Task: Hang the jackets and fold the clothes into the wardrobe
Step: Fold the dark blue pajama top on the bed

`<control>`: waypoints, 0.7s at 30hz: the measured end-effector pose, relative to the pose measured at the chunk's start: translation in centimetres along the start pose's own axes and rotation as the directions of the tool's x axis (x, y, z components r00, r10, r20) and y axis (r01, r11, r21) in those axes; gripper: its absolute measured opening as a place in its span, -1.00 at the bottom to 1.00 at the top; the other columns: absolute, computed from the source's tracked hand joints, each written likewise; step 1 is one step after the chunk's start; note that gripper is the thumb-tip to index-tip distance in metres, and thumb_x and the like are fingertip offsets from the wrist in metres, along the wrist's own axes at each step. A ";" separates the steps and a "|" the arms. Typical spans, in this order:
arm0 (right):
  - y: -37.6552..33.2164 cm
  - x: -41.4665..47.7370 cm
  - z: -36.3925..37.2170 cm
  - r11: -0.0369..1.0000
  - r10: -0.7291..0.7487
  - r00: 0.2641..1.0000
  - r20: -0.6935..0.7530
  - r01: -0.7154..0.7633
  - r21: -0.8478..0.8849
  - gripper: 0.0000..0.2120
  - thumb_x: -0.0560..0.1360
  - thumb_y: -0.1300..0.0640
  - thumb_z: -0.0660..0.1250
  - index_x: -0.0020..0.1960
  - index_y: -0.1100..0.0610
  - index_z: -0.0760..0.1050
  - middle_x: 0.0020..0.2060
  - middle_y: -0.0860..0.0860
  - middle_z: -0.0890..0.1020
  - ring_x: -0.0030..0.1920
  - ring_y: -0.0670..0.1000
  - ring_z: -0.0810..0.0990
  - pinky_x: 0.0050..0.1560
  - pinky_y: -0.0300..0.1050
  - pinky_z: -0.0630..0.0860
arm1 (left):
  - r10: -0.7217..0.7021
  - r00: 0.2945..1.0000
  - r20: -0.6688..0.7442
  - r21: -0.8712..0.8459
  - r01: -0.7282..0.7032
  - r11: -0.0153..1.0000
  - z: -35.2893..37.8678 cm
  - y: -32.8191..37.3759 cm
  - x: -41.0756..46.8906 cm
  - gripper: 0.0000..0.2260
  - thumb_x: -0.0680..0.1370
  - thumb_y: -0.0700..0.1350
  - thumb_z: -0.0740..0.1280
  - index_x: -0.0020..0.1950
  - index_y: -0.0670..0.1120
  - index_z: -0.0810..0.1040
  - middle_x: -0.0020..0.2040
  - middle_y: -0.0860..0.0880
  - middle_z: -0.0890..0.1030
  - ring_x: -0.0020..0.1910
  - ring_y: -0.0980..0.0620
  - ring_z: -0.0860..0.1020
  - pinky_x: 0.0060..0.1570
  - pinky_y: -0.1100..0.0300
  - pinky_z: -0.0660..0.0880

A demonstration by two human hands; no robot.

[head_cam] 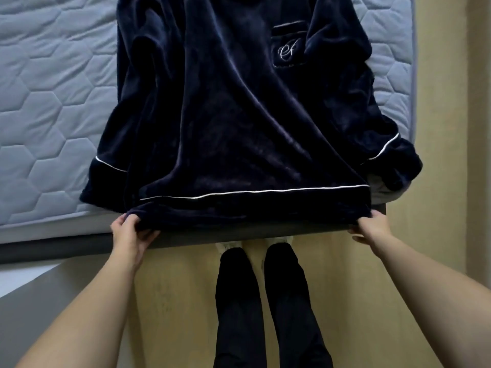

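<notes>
- The navy velvet top (pixel 239 115) is being spread flat on the mattress (pixel 47 102).
- Its hem corners are being pinched by the left hand (pixel 130 235) and right hand (pixel 372 229), each grip clenched on fabric.

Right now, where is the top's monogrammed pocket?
The pocket is upper right in the head view, on the navy top spread over the quilted mattress.

Quilted mattress (pixel 47 107) on dark bed frame (pixel 79 241); navy velvet top (pixel 225 123) spread flat.
</notes>
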State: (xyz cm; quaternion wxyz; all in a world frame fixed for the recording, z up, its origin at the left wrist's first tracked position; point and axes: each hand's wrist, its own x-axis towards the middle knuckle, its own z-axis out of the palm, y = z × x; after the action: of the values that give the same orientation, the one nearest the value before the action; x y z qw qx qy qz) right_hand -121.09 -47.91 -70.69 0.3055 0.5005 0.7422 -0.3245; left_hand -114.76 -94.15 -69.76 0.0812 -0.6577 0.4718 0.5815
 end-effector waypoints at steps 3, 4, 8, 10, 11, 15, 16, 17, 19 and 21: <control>-0.1 0.0 1.0 0.994 -0.095 0.995 -0.025 0.094 -0.048 -0.70 0.45 0.32 0.08 0.09 0.09 0.43 0.03 0.18 0.58 -0.08 0.21 0.60 -0.20 0.01 0.56 | 0.078 0.985 -0.156 0.071 -0.067 0.995 0.1 -0.6 0.0 -0.60 0.57 -0.37 0.06 0.40 -0.17 0.30 0.34 -0.24 0.41 0.24 -0.23 0.46 0.10 -0.08 0.50; -0.2 -0.1 1.0 0.990 -0.120 0.992 -0.032 0.117 -0.077 -0.70 0.45 0.31 0.07 0.09 0.08 0.43 0.02 0.18 0.57 -0.07 0.23 0.59 -0.18 0.02 0.57 | 0.095 0.976 -0.195 0.106 -0.076 0.992 0.0 -0.7 0.0 -0.60 0.57 -0.40 0.05 0.38 -0.18 0.32 0.33 -0.24 0.41 0.23 -0.23 0.46 0.10 -0.07 0.51; 0.3 -0.7 -0.2 0.953 -0.169 0.985 -0.042 0.152 -0.263 -0.69 0.44 0.30 0.04 0.05 0.08 0.44 -0.13 0.15 0.59 -0.22 0.20 0.60 -0.15 0.10 0.59 | 0.232 0.944 -0.236 0.528 -0.076 0.846 -1.6 -0.6 -0.6 -0.65 0.52 -0.39 0.16 0.28 -0.18 0.42 0.22 -0.27 0.48 0.12 -0.27 0.50 0.02 -0.09 0.50; 1.4 -0.8 -1.4 0.930 -0.132 0.991 -0.037 0.111 -0.351 -0.69 0.46 0.30 0.02 0.07 0.08 0.44 -0.22 0.12 0.61 -0.29 0.15 0.59 -0.20 0.03 0.56 | 0.385 0.918 -0.098 0.919 -0.065 0.388 -3.1 -0.7 -1.2 -0.73 0.49 -0.31 0.24 0.18 -0.15 0.41 0.05 -0.33 0.54 0.00 -0.32 0.53 -0.13 -0.03 0.43; 2.1 -0.7 -1.9 0.916 -0.110 0.994 -0.030 0.089 -0.390 -0.69 0.48 0.30 0.02 0.09 0.11 0.44 -0.22 0.14 0.61 -0.30 0.16 0.59 -0.21 0.00 0.53 | 0.414 0.910 -0.014 0.981 -0.067 0.181 -3.6 -0.8 -1.4 -0.78 0.49 -0.28 0.26 0.11 -0.15 0.39 -0.03 -0.34 0.55 -0.07 -0.32 0.53 -0.19 0.00 0.39; 2.1 -1.0 -2.2 0.819 -0.162 0.983 -0.091 0.083 -0.567 -0.68 0.50 0.26 0.16 0.25 0.18 0.36 0.00 0.23 0.56 0.00 0.29 0.55 0.01 0.10 0.49 | 0.415 0.904 0.105 0.993 -0.074 -0.090 -3.4 -0.5 -1.5 -0.84 0.48 -0.23 0.24 -0.02 -0.14 0.27 -0.04 -0.31 0.56 -0.10 -0.29 0.54 -0.23 0.04 0.35; 1.6 -1.5 -1.9 0.778 -0.243 0.962 -0.124 0.117 -0.618 -0.65 0.49 0.20 0.25 0.27 0.15 0.33 0.05 0.20 0.54 0.05 0.29 0.53 0.02 0.10 0.46 | 0.454 0.881 0.129 0.991 -0.103 -0.082 -3.2 -0.5 -1.4 -0.79 0.46 -0.24 0.28 0.00 -0.16 0.28 -0.01 -0.30 0.54 -0.08 -0.30 0.54 -0.24 0.02 0.34; 1.3 -1.8 -1.6 0.718 -0.357 0.925 -0.127 0.185 -0.671 -0.59 0.46 0.17 0.34 0.26 0.14 0.32 0.08 0.18 0.52 0.07 0.26 0.52 -0.01 0.08 0.45 | 0.511 0.840 0.185 0.983 -0.164 -0.086 -3.1 -0.5 -1.3 -0.71 0.42 -0.27 0.34 0.04 -0.18 0.29 0.02 -0.29 0.50 -0.07 -0.30 0.52 -0.27 -0.01 0.34; 0.9 -2.2 -0.9 0.456 -0.600 0.800 0.010 0.353 -0.817 -0.54 0.37 0.18 0.45 0.19 0.17 0.36 0.05 0.16 0.49 0.05 0.23 0.50 -0.08 0.05 0.43 | 0.565 0.716 0.410 0.912 -0.316 -0.263 -2.7 -0.5 -1.5 -0.59 0.30 -0.33 0.46 0.05 -0.25 0.35 -0.03 -0.29 0.43 -0.08 -0.31 0.45 -0.33 -0.07 0.34; 0.7 -2.2 -0.3 0.177 -0.722 0.670 0.171 0.418 -0.891 -0.61 0.33 0.24 0.46 0.09 0.19 0.40 -0.03 0.14 0.48 -0.02 0.20 0.47 -0.09 0.04 0.35 | 0.572 0.543 0.614 0.789 -0.409 -0.458 -2.3 -0.1 -1.6 -0.68 0.31 -0.40 0.41 -0.01 -0.28 0.41 -0.10 -0.30 0.41 -0.13 -0.29 0.41 -0.28 -0.13 0.34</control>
State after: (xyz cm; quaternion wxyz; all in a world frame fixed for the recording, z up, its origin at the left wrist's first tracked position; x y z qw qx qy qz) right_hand -119.74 -48.66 -68.96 0.2575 -0.0147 0.9612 0.0982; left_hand -112.93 -94.80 -67.70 0.2062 -0.0920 0.9736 -0.0333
